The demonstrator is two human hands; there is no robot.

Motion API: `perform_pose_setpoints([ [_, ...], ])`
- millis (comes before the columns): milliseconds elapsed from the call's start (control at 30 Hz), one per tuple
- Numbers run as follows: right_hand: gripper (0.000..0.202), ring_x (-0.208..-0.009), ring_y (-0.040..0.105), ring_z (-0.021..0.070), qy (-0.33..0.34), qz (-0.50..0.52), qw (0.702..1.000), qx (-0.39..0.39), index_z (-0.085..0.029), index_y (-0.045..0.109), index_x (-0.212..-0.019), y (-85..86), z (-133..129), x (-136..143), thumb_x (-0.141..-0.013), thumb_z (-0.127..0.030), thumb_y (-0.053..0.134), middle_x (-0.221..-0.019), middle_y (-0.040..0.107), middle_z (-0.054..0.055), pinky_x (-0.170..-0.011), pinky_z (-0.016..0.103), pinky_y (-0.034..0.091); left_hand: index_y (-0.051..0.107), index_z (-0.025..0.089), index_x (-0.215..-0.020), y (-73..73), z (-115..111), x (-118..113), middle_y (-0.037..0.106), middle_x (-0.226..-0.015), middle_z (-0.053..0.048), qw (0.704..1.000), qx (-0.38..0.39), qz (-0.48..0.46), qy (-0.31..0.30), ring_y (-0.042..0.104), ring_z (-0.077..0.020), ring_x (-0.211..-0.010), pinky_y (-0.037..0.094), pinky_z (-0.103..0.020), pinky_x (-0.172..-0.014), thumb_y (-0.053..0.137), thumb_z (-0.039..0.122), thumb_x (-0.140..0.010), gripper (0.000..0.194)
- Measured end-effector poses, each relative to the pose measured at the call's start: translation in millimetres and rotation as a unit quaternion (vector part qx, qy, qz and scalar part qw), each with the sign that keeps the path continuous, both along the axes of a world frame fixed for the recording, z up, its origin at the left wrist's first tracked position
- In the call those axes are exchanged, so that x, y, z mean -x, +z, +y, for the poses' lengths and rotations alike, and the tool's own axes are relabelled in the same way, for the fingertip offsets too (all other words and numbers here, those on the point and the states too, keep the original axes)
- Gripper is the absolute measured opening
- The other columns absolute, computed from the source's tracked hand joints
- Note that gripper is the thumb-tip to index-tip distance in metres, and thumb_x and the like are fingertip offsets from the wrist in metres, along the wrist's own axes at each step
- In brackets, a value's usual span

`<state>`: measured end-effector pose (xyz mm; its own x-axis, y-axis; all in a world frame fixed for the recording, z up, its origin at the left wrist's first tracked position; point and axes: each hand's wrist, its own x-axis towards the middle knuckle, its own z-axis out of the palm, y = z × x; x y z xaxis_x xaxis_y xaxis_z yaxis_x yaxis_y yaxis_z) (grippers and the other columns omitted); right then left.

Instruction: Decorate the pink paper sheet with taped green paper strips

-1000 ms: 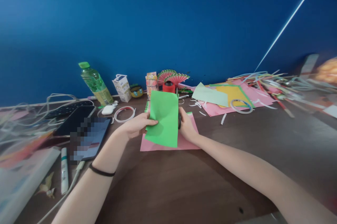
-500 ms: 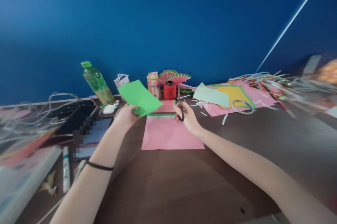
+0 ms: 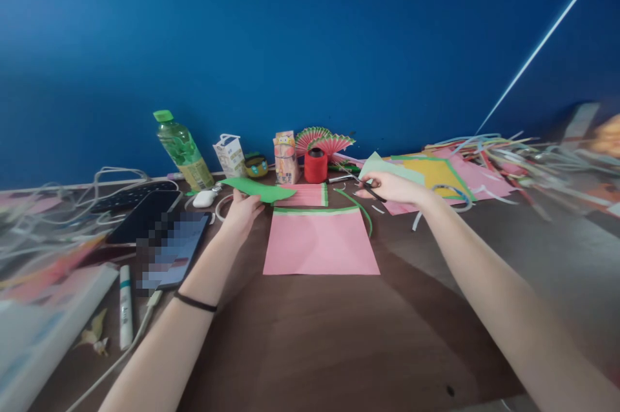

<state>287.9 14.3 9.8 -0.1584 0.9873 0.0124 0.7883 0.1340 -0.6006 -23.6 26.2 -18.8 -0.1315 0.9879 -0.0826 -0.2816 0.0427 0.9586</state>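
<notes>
Scissors (image 3: 372, 190), now farther right, tips leftward in right hand's (image 3: 391, 186) grip; green paper (image 3: 259, 190) crosswise in left's (image 3: 241, 213)

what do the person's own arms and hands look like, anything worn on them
The left hand and right hand are ungloved, and no sleeve shows on either forearm. A thin, plain black band circles the left forearm; nothing worn shows on the right.

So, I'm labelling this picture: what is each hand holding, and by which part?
The left hand holds the bright green, curved paper sheet by its near edge; the right hand holds the thin-bladed scissors by their dark handles.
</notes>
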Motion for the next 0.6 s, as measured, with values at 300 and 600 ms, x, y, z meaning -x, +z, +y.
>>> perform_pose_setpoints([
  [300,0.038,-0.049,0.046,0.0117,0.05,-0.02,0.995,0.089,-0.018,0.055,-0.083,-2.9,1,-3,-0.066,-0.051,0.062,-0.058,0.053,-0.001,-0.046,0.024,0.034,0.037,0.021,-0.083,-8.8,-3,0,0.06,-0.08,0.0,0.999,0.038,-0.023,0.003,0.066,-0.0141,-0.07,0.052,-0.031,-0.074,0.063,0.003,-0.064,0.037],
  [600,0.034,-0.067,0.054,0.0129,0.077,0.167,0.982,-0.05,-0.017,0.052,-0.092,-1.9,-6,27,-0.071,-0.043,0.06,-0.077,0.058,0.001,-0.061,0.026,0.042,0.049,0.017,-0.082,-2.7,-8,-10,0.063,-0.071,0.001,0.999,-0.041,0.016,-0.005,0.063,-0.0112,-0.061,0.055,-0.025,-0.063,0.059,0.004,-0.059,0.029],
])
